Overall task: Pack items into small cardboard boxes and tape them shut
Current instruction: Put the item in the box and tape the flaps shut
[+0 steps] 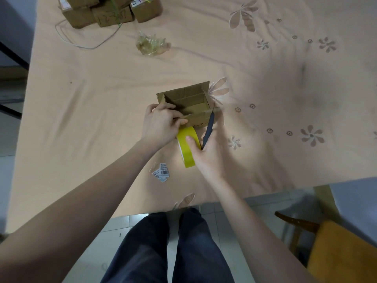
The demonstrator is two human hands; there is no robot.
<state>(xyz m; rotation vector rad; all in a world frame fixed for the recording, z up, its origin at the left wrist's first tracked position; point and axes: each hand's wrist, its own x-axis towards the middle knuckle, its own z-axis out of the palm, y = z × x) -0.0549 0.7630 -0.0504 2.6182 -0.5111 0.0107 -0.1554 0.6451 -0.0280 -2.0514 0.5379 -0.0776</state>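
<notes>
head | open cardboard box (186, 101) mid-desk (81, 103), light, thin-walled, crushable: take by side walls | left hand (161, 124) grip pinches its near wall | right hand (206, 152) curled round yellow tape roll (186, 147) and dark cutter (209, 129)

Peach flowered cloth (265, 78) covers table. White cord (67, 40) loops at 11 o'clock. Crumpled clear wrap (152, 44) at 12. Barcode label scraps (161, 172) near centre. Wooden chair, yellow seat (336, 252), at 4.

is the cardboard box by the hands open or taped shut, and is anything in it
Open: the cardboard box has its flaps standing up and its bare inside floor shows. No item is visible inside.
</notes>
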